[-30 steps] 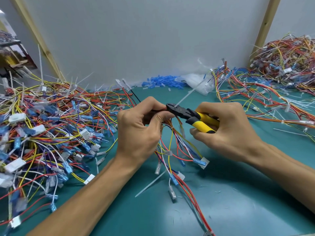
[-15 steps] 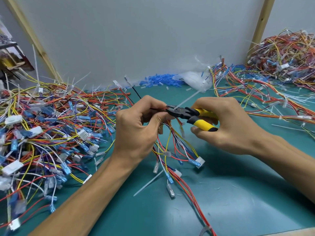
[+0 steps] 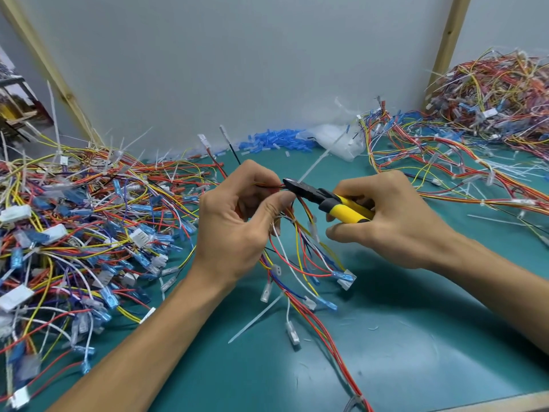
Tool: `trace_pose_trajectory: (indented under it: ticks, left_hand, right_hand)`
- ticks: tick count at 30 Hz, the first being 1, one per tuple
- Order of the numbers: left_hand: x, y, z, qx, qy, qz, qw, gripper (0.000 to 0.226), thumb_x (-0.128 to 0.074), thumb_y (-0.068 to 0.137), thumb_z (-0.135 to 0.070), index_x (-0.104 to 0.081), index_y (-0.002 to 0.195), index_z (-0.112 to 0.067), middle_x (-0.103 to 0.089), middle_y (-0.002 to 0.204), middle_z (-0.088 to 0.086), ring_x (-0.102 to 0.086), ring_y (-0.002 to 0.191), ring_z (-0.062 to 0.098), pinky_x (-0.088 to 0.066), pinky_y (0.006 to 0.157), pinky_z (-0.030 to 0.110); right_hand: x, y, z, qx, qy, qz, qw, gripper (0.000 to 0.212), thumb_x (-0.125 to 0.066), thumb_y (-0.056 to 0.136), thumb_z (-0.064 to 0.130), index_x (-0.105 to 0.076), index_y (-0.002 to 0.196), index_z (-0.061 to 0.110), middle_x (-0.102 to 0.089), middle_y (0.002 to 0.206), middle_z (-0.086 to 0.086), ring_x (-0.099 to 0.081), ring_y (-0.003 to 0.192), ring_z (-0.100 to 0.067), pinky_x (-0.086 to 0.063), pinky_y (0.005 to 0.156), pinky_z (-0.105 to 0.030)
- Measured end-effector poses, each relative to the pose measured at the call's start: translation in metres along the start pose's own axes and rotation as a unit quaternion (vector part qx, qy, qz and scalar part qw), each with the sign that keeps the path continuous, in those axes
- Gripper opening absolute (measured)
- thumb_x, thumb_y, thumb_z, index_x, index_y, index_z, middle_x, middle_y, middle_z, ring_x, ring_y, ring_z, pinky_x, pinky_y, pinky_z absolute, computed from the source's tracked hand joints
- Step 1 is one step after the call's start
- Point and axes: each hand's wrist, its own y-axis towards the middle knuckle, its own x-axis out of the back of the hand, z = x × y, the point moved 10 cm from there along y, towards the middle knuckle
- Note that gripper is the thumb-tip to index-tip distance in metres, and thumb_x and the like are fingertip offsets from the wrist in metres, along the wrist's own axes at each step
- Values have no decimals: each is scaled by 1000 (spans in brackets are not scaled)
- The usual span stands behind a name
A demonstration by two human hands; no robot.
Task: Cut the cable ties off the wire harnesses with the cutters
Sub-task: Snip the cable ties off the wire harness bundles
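My left hand (image 3: 237, 227) pinches a wire harness (image 3: 300, 263) of red, yellow, blue and white wires above the green mat. Its loose ends with blue and clear connectors hang down to the mat. My right hand (image 3: 395, 224) grips the yellow-handled cutters (image 3: 323, 199). Their black jaws sit at the bundle right beside my left fingertips. A white cable tie tail (image 3: 315, 165) sticks up and to the right from that spot. Another white tie (image 3: 257, 316) hangs lower on the harness.
A big tangle of harnesses (image 3: 74, 233) covers the mat on the left. More harnesses (image 3: 475, 150) are spread and heaped at the right and back right. Blue connector sleeves (image 3: 273, 142) and a clear plastic bag (image 3: 335, 138) lie by the back wall. The green mat (image 3: 416, 337) ends at a front edge.
The cutter jaws have stayed at the bundle by my left fingertips. Both hands and the harness shifted only slightly in view as the head moved.
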Motion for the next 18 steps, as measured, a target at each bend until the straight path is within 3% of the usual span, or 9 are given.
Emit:
trace_pose_trajectory:
  ticks: [4, 6, 10, 12, 16, 18]
  left_hand:
    - [2, 1, 0, 9, -17, -6, 1000, 14, -72, 93, 2, -62, 90, -7, -71, 74, 8, -67, 57, 12, -52, 51, 24]
    - [3, 1, 1, 11, -22, -16, 1000, 12, -72, 93, 2, -63, 92, -6, -72, 74, 8, -68, 59, 15, -53, 51, 27]
    - [3, 1, 1, 1, -20, -22, 1000, 12, -73, 93, 1, -62, 95, -5, -72, 76, 6, -73, 67, 22, -57, 52, 32]
    - [5, 0, 0, -2, -19, -27, 999, 13, -74, 93, -1, -62, 94, -6, -72, 77, 5, -74, 70, 22, -57, 54, 31]
    - [8, 0, 0, -9, -14, -38, 999, 15, -74, 94, -5, -60, 93, -11, -72, 77, 7, -74, 71, 24, -56, 55, 30]
    - [9, 1, 0, -14, -12, -44, 999, 16, -73, 95, -5, -59, 93, -13, -71, 77, 9, -74, 70, 25, -55, 54, 29]
  right_hand:
    - [-6, 1, -10, -46, 68, 16, 996, 27, -83, 64, 37, -73, 75, 15, -51, 56, 4, -39, 52, -12, -31, 49, -24]
    - [-14, 1, -12, -64, 120, 52, 989, 29, -84, 65, 37, -74, 78, 13, -53, 58, 4, -42, 54, -16, -34, 52, -28]
    - [-25, 0, -6, -71, 223, 131, 963, 23, -80, 69, 24, -73, 84, 8, -51, 71, -18, -43, 60, -23, -33, 52, -28]
    - [-22, 1, -4, -63, 212, 127, 967, 25, -78, 68, 23, -74, 88, 9, -56, 72, -14, -50, 61, -19, -38, 55, -24]
    - [-12, 4, -6, -50, 148, 81, 984, 24, -81, 63, 24, -76, 85, 18, -57, 68, -7, -49, 64, -21, -39, 66, -38]
    - [-9, 4, -7, -45, 135, 71, 987, 24, -82, 62, 25, -77, 85, 20, -56, 65, -6, -46, 62, -22, -38, 64, -40]
